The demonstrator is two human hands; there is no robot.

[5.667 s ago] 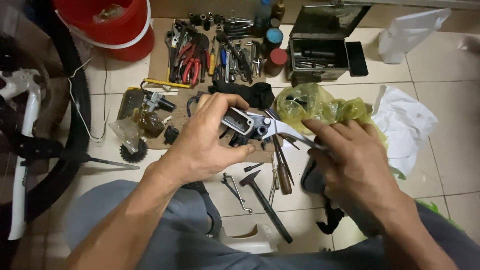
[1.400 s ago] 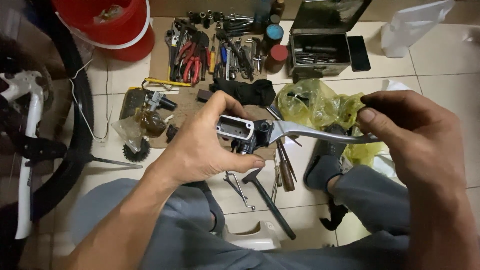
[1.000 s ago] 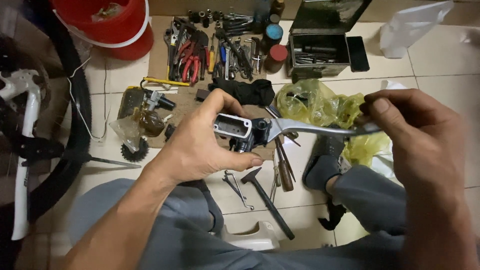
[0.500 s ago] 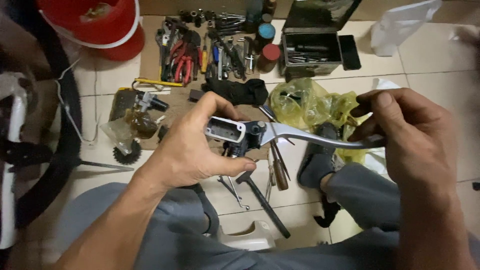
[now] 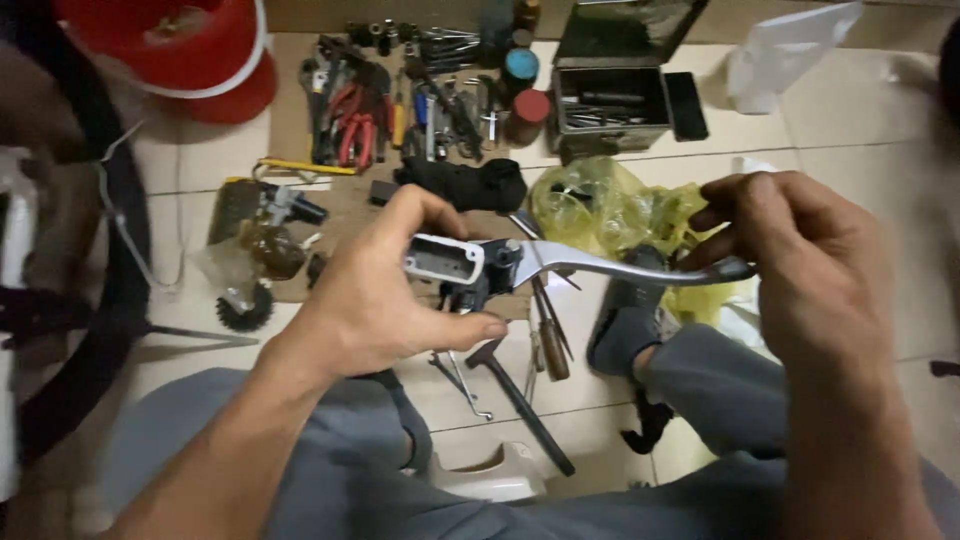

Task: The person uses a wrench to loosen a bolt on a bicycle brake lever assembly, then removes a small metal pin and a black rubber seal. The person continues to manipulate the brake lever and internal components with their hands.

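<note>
My left hand [image 5: 375, 300] grips a metal brake lever assembly [image 5: 470, 268] by its boxy grey body, thumb underneath and fingers over the top. The long silver lever arm [image 5: 610, 265] sticks out to the right. My right hand [image 5: 800, 265] pinches the dark tip of that lever between thumb and fingers. I hold the part in the air above my knees and the tools on the floor.
A hammer [image 5: 520, 400] and screwdrivers [image 5: 548, 340] lie on the tiled floor below the part. A crumpled yellow plastic bag [image 5: 610, 205], an open metal toolbox [image 5: 615, 95], pliers and wrenches [image 5: 385, 110], a red bucket [image 5: 180, 50] and a black tyre [image 5: 110, 300] surround me.
My right hand moved from the assembly's body out to the lever tip. The assembly now lies level between both hands, and the view has shifted a little.
</note>
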